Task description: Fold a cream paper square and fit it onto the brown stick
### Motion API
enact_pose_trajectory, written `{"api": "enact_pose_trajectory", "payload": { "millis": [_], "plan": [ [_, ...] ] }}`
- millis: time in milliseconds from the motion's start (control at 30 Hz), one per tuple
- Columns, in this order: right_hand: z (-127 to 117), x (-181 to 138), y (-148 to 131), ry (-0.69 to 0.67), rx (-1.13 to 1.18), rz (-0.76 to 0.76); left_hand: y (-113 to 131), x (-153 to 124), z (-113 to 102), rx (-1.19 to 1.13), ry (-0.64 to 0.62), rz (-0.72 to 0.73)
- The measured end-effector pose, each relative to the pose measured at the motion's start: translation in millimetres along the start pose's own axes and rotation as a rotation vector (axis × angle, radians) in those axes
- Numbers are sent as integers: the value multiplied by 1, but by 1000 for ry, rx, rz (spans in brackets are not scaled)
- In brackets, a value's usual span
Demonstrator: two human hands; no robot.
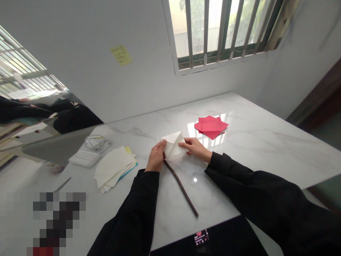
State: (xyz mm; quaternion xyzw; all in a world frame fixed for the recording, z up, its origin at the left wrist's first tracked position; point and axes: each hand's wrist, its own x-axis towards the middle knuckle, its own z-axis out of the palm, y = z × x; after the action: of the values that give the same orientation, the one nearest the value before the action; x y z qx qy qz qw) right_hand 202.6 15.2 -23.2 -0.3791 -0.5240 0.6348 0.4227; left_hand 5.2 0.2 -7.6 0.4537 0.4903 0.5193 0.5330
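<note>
A creased, folded piece of white paper (pixel 173 146) is held between both hands above the marble-patterned table. My left hand (pixel 156 156) pinches its left corner, thumb on top. On the right side, my right hand (pixel 196 147) grips the paper with the thumb lying over it and the fingers beneath. Below the paper, a thin brown stick (pixel 182 188) lies slanted on the table; its upper end is close to my left hand. Beyond my right hand lie several red paper sheets (pixel 211 126), overlapped into a star-like shape.
To the left lies a fanned stack of paper (pixel 114 169), mostly cream with yellow and blue edges. Beside it are a white box-like object (pixel 84 158) and a coiled cable (pixel 96 142). A dark device with a lit screen (pixel 201 238) is at the near edge. A barred window (pixel 218 32) is ahead.
</note>
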Motion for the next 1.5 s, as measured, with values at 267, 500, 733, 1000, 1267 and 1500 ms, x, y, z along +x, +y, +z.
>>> {"api": "enact_pose_trajectory", "payload": {
  "millis": [267,500,733,1000,1267,1500],
  "plan": [
    [2,-1,-2,-6,-63,1,8,-4,3,-60,22,-34],
    [3,-2,-5,60,-15,12,10,-7,5,-101,-101,-10],
    [2,-4,-7,21,-29,11,2,-6,2,15,-105,-1],
    [2,-3,-6,-31,-30,-41,-5,-1,-6,135,-86,17],
    [1,-3,-9,-7,38,-86,1,-5,-5,300,-129,13],
    [2,-3,-11,18,88,-48,3,-6,-6,303,-225,4]
  ]
}}
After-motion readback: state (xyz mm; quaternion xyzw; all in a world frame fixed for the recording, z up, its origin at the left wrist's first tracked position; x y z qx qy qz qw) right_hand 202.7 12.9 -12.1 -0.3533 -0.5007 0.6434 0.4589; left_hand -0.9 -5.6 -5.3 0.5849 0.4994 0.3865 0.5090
